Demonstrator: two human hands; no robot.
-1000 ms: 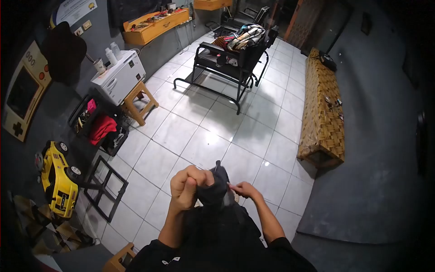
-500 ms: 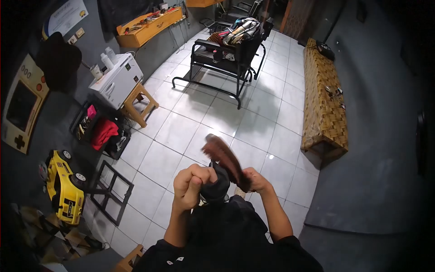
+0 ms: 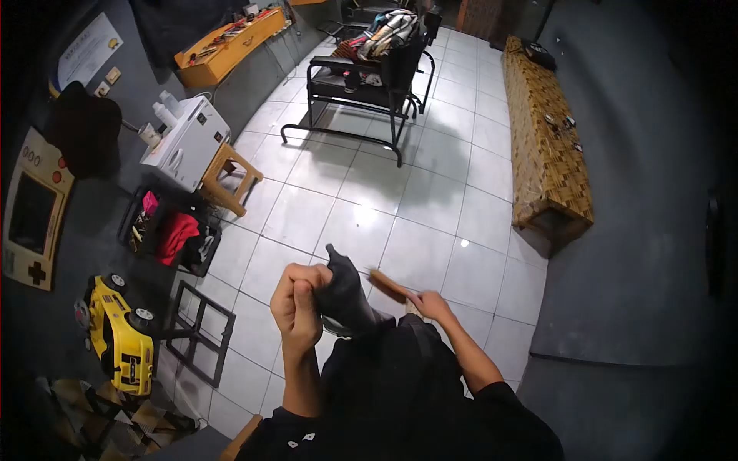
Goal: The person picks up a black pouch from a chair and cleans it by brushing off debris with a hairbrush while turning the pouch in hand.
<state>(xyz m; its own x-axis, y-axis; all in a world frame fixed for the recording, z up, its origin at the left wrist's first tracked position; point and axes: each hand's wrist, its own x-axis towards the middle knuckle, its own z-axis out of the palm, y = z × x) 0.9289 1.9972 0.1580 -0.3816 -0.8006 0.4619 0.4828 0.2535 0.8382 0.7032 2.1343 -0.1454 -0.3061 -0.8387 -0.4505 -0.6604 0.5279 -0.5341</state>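
Observation:
My left hand (image 3: 298, 306) is closed in a fist on a piece of black cloth (image 3: 344, 290). The cloth stretches out to the right of my fist, with a narrow tip sticking up; its full shape is not clear. In my right hand (image 3: 433, 306) is a brush (image 3: 390, 285), gripped at its handle end. Its light brown wooden back shows, pointing up and left, and its bristle side is mostly out of sight. The brush is just right of the cloth, apart from it.
Ahead stands a black metal-framed chair (image 3: 365, 94) with a striped cloth heap on it. A woven-covered bench (image 3: 547, 146) lines the right wall. On the left are a white box-shaped appliance (image 3: 184, 146), a wooden stool (image 3: 232, 180) and a yellow toy car (image 3: 119, 338).
The brush has dropped lower and turned, from its dark bristle side showing to its wooden back showing. My left fist has shifted slightly left, and more of the black cloth is visible.

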